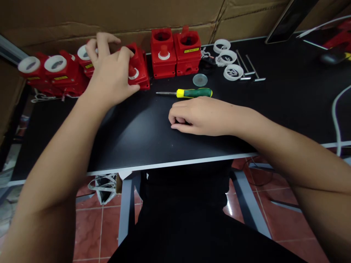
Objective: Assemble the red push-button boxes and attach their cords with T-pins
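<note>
My left hand (109, 69) reaches to the back of the black table (142, 138) and grips a red box-shaped housing (138, 67) that lies tilted, fingers wrapped over its top. My right hand (197, 117) rests on the table in the middle, fingers curled under loosely; whether anything is inside them is hidden. Just beyond that hand lies a screwdriver (189, 93) with a yellow and green handle, its blade pointing left.
Two upright red housings (175, 53) stand at the back centre, more with white round caps (44, 69) lie at the back left. A clear disc (200, 79), white rings (229, 62) and metal T-keys (249, 69) sit at the back right. Cardboard (123, 18) lines the rear.
</note>
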Motion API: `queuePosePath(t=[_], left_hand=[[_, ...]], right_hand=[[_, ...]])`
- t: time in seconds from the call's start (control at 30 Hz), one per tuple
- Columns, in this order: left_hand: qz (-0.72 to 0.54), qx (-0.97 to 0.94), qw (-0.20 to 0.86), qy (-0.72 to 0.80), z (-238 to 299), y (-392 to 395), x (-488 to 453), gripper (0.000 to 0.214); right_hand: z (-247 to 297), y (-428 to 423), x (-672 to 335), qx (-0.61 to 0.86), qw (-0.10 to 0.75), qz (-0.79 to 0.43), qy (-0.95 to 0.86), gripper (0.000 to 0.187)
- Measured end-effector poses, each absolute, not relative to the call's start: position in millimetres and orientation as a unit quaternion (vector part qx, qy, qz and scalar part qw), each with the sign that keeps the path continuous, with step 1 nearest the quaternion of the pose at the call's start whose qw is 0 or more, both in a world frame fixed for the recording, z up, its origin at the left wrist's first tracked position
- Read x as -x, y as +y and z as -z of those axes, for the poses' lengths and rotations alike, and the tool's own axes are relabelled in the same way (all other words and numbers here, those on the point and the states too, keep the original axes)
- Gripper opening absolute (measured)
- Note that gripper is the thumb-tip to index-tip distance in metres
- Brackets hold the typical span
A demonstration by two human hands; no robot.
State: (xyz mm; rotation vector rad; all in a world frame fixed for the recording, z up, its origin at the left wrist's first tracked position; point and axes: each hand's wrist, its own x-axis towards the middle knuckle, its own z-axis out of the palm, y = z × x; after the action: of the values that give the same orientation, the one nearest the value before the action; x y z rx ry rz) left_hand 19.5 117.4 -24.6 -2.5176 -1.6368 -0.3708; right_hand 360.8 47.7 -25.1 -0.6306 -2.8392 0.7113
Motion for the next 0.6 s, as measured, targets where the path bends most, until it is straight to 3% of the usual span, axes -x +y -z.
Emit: queuePosePath(t=[0.37,0.6], left_hand=[[0.099,0.849,0.035,-0.518,30,123,-5,0.091],[0.100,0.848,0.020,-0.521,17,94,-12,0.089]], right_hand=[[24,48,-363,0.212,0.073,-0.234,-0.946,0.014],[15,55,-375,0.273,0.120,-0.158,-0.941,0.021]])
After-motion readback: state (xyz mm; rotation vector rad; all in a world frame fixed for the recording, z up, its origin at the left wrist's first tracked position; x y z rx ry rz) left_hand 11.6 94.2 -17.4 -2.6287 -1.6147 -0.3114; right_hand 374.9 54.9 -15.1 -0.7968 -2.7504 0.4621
